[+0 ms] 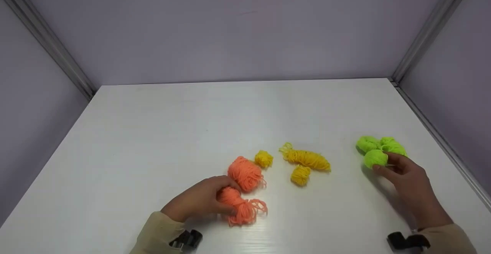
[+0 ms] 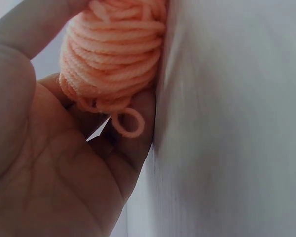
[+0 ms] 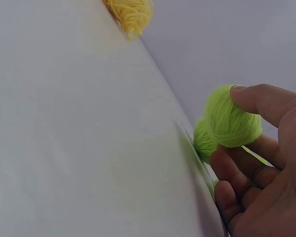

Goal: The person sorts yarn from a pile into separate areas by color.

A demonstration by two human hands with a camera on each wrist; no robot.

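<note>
Two hands low over the table (image 1: 153, 131): left hand (image 1: 199, 200) curled round orange skein (image 1: 238, 206), long axis running left-right; right hand (image 1: 410, 181) pinching green ball (image 1: 375, 158).

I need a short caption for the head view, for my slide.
Left hand grips an orange yarn bundle; right hand pinches a green yarn ball on the white table.

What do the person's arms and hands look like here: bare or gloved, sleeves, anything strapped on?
Both hands are bare: left hand, right hand. Each arm wears a beige long sleeve ending at the wrist: left sleeve, right sleeve. A small black device sits at each wrist, the left one with a silvery part, the right one all black. No rings or markings show.
</note>
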